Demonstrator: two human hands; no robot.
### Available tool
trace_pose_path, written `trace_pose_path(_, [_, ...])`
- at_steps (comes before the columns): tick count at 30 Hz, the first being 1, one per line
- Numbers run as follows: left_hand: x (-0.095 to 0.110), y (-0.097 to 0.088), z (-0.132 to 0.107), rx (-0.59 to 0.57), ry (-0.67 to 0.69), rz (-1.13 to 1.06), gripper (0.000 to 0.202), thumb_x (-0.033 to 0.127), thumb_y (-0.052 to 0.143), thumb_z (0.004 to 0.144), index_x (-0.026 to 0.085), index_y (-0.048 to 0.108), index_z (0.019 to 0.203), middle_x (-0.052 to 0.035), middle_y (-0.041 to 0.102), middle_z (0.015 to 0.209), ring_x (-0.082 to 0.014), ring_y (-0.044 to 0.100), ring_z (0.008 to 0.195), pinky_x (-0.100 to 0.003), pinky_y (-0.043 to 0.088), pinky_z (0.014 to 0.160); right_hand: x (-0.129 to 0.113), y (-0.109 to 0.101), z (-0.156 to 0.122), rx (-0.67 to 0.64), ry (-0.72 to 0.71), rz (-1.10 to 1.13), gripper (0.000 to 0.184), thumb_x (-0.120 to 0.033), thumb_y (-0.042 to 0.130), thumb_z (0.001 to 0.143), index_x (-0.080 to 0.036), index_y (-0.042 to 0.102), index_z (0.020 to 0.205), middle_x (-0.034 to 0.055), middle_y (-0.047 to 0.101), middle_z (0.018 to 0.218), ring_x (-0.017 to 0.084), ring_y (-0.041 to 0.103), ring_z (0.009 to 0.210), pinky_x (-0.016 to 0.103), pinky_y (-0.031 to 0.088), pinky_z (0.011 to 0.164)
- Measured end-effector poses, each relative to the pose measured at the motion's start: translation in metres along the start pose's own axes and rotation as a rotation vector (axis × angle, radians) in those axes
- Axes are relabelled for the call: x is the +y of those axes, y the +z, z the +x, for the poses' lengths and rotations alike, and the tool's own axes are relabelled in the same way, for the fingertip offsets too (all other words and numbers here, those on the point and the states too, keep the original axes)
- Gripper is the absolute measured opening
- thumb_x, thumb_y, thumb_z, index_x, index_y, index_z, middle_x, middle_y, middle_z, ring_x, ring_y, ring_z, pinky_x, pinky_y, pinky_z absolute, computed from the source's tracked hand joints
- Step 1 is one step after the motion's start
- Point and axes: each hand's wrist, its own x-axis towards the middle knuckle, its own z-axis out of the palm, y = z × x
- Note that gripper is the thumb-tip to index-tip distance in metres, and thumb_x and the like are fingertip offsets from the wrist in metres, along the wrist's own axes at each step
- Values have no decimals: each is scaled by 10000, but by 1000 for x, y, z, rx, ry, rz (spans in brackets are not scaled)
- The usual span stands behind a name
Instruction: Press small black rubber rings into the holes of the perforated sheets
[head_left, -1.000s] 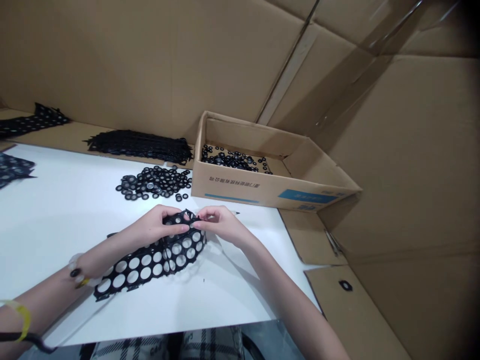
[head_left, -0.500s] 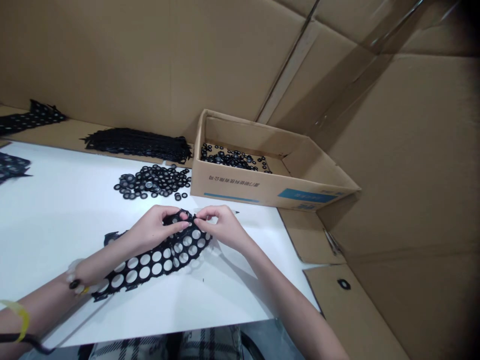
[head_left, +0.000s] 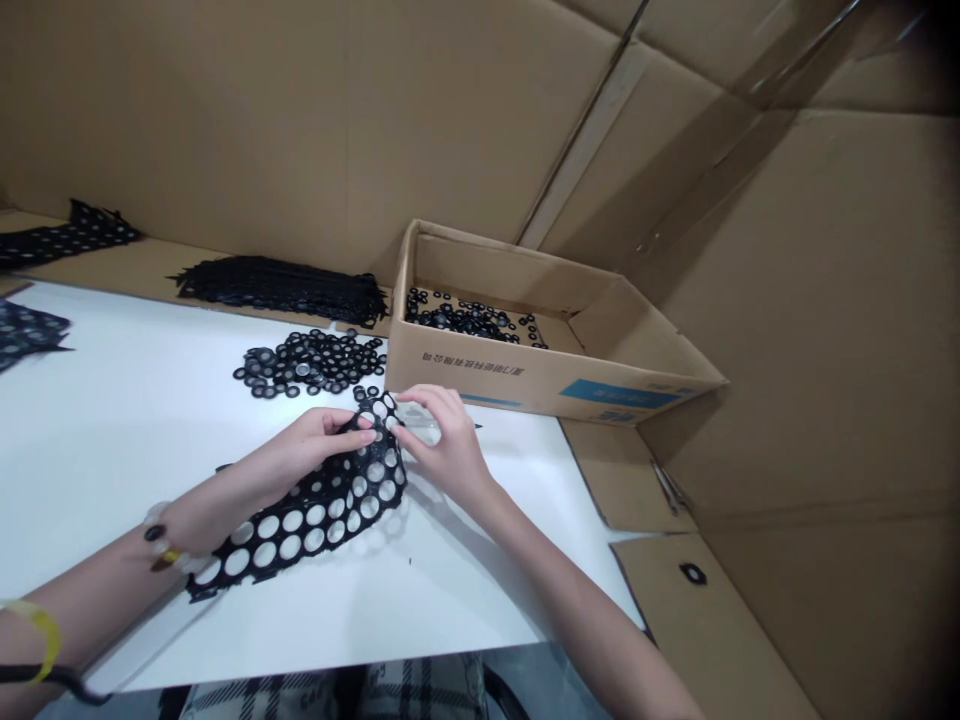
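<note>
My left hand [head_left: 319, 445] pinches a black perforated sheet [head_left: 313, 538] between thumb and fingers. The sheet has rows of large round holes, and its near end lies on the white table beneath my left forearm. Its far end folds over and stands up between my two hands. My right hand [head_left: 448, 440] is beside that raised end, thumb and forefinger apart, their tips at its right edge. Just beyond lies a pile of small black rings [head_left: 322, 360]. A slim clear object with a dark pointed tip [head_left: 478, 426] is partly hidden behind my right hand.
A cardboard box [head_left: 480, 365] holding more black rings stands at the back. Left of it lies a stack of black strips [head_left: 281, 285]. More perforated sheets [head_left: 75, 235] are at the far left. One black piece [head_left: 693, 573] rests on cardboard at right. Cardboard walls surround the table [head_left: 322, 630].
My right thumb and forefinger have parted from their pinch. The sheet's far end now stands higher between my hands, its holes facing me. My left hand keeps its grip.
</note>
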Motion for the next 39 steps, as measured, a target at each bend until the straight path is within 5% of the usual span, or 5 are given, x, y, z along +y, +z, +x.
trace_pose_path(11, [5, 6, -5, 108, 139, 242, 358, 446, 606, 777, 153, 552, 578, 39, 476, 554, -131, 423, 588, -238, 305, 561, -8, 10, -9, -94, -50, -36, 120, -265, 702, 778, -196, 605, 763, 14, 655, 739, 184, 539, 762, 313, 419, 711])
trace_pose_path(20, [1, 4, 1, 140, 147, 253, 376, 502, 529, 799, 155, 561, 658, 31, 518, 617, -144, 453, 619, -244, 341, 594, 1, 11, -6, -138, -358, -74, 133, -143, 505, 873, -188, 568, 764, 54, 655, 783, 174, 545, 774, 306, 456, 720])
trace_pose_path(27, [11, -3, 2, -74, 84, 273, 304, 421, 664, 703, 149, 635, 834, 17, 596, 699, -167, 528, 679, -244, 385, 632, 1, 6, -2, -178, -93, 169, 30, -211, 611, 825, -195, 637, 824, 48, 670, 800, 167, 590, 742, 295, 482, 708])
trace_pose_path(33, [9, -7, 1, -105, 65, 296, 208, 360, 678, 685, 163, 632, 734, 6, 645, 709, -184, 574, 689, -256, 423, 660, 19, -12, 11, 144, 398, 568, 201, -330, 682, 722, -183, 574, 806, -4, 615, 683, 120, 571, 582, 256, 488, 599])
trace_pose_path(39, [21, -4, -10, -309, 121, 508, 156, 322, 647, 721, 167, 664, 722, 12, 647, 705, -175, 565, 678, -236, 405, 642, 26, -24, 13, -276, 489, 464, 221, -291, 745, 656, -147, 659, 800, 54, 695, 746, 170, 659, 682, 292, 536, 651])
